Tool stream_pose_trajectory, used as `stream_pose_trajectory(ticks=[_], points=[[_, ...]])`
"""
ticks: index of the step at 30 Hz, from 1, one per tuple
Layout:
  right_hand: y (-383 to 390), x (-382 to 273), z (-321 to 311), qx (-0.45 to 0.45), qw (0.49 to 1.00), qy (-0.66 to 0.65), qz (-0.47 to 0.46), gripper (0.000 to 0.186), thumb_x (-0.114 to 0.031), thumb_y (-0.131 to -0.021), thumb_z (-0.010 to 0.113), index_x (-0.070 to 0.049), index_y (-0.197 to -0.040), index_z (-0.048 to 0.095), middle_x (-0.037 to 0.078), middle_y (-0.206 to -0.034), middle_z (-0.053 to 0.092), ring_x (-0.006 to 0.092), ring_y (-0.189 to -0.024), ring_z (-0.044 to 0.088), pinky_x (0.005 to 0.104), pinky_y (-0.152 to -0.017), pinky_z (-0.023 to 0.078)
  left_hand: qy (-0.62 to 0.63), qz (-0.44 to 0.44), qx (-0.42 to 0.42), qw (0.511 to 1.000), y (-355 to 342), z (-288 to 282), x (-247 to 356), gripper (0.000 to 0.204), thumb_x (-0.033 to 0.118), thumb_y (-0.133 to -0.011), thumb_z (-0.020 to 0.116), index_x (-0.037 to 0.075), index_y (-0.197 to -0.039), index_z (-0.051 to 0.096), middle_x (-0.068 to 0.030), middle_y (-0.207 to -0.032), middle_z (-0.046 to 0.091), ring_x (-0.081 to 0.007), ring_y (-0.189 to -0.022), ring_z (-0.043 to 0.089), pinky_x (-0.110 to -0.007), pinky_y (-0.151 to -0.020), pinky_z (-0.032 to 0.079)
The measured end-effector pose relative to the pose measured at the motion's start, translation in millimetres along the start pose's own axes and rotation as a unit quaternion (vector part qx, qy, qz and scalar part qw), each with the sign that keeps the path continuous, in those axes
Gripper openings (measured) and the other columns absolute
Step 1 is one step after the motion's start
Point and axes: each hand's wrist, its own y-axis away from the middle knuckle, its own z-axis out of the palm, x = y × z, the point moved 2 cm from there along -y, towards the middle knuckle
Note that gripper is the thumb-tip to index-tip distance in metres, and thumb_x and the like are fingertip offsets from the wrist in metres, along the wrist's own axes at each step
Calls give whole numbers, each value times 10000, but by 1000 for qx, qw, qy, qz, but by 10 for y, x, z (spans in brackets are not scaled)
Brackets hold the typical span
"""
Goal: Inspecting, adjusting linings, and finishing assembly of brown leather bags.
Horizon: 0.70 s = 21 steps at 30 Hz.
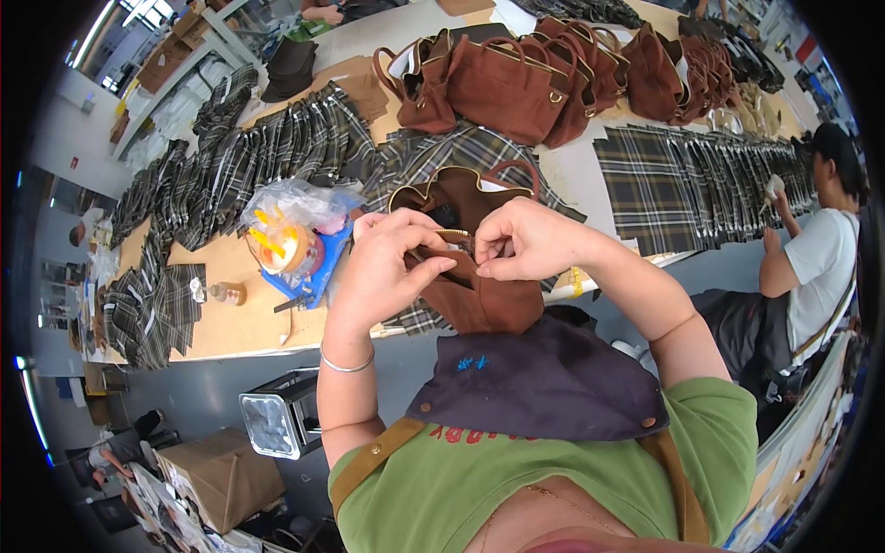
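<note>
A reddish-brown handbag (pixel 498 309) with a gold-toothed zipper along its mouth stands at the table's front edge, right before me. My left hand (pixel 392 263) is closed on the left side of its near rim, thumb and fingers gripping the edge beside the zipper (pixel 452 234). At the other side of the opening, my right hand (pixel 525 238) is curled in a pinch on the rim near the zipper. Whatever small part lies between its fingertips is hidden. Behind my hands, the bag's dark lining and one handle (pixel 516 169) show.
Several finished-looking brown handbags (pixel 507 92) stand at the back. Plaid fabric panels (pixel 636 184) lie in rows on both sides. Left of me are a blue tray (pixel 318 281), a tub with yellow-handled tools (pixel 290 251) and a small bottle (pixel 229 294). A co-worker (pixel 820 240) sits at right.
</note>
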Motion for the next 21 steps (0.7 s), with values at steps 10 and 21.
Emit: stream_pose_trajectory(ticks=[10,21], points=[[23,99,31,28,988,-149,30,112,-101,-858,653,-14,-927,642,-36,-807,618,-9,-605,506,182,-531,403,-75,37,-7,996,-24,-28,32,115,145,-743,756,112,-817,676,-2,-908,603,-207,-936,545,-368,-847,340],[-5,215,48,100,990,-96,-38,86,-91,-868,644,-20,-914,660,-27,-782,597,2,-613,492,193,-526,368,8,75,38,996,-79,7,23,121,157,-770,734,113,-757,622,-8,-911,690,-169,-766,575,-340,-820,301]])
